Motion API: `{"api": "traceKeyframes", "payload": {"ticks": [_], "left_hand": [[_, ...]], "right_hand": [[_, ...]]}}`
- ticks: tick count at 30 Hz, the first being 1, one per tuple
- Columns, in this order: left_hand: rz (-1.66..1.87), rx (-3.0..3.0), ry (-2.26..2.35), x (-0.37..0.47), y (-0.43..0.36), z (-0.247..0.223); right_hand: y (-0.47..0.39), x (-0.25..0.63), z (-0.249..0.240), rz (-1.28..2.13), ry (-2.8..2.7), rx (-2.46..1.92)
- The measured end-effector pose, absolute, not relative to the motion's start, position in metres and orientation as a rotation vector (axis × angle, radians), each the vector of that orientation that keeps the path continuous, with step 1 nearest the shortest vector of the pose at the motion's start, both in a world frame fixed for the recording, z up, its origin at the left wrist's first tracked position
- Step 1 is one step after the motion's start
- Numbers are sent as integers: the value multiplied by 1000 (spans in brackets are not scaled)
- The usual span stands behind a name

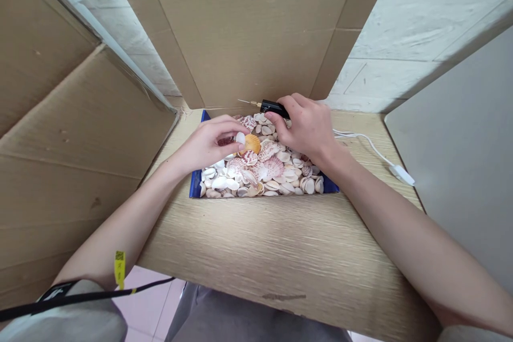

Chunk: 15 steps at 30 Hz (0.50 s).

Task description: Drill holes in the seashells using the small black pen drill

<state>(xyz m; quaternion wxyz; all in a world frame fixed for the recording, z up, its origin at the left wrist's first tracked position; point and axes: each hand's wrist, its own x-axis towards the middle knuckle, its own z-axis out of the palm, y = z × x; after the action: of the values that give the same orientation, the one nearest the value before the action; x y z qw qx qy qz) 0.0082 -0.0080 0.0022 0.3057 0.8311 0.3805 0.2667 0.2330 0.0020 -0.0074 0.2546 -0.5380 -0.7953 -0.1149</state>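
A blue tray (pixel 195 184) heaped with several seashells (pixel 264 171) sits on a light wooden table (pixel 280 246). My left hand (pixel 206 141) hovers over the tray's left side and pinches a small white shell (pixel 240 138) between thumb and fingers, next to an orange scallop shell (pixel 252 144). My right hand (pixel 306 125) is over the tray's far right part, gripping a black corded tool (pixel 273 107) with a thin metal tip (pixel 245 101) that points left, above the shells.
Cardboard panels (pixel 248 26) stand behind and to the left of the table. A white cable (pixel 371 145) with an inline switch (pixel 403 175) runs off to the right. A grey board (pixel 460 155) leans at right.
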Motion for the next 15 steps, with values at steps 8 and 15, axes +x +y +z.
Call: {"api": "traceKeyframes", "payload": {"ticks": [8, 15], "left_hand": [[879, 2448, 996, 13, -15, 3], [818, 2554, 709, 32, -33, 9]], "right_hand": [[1, 232, -4, -268, -2198, -1546], [2, 232, -5, -276, -2202, -1545]]}}
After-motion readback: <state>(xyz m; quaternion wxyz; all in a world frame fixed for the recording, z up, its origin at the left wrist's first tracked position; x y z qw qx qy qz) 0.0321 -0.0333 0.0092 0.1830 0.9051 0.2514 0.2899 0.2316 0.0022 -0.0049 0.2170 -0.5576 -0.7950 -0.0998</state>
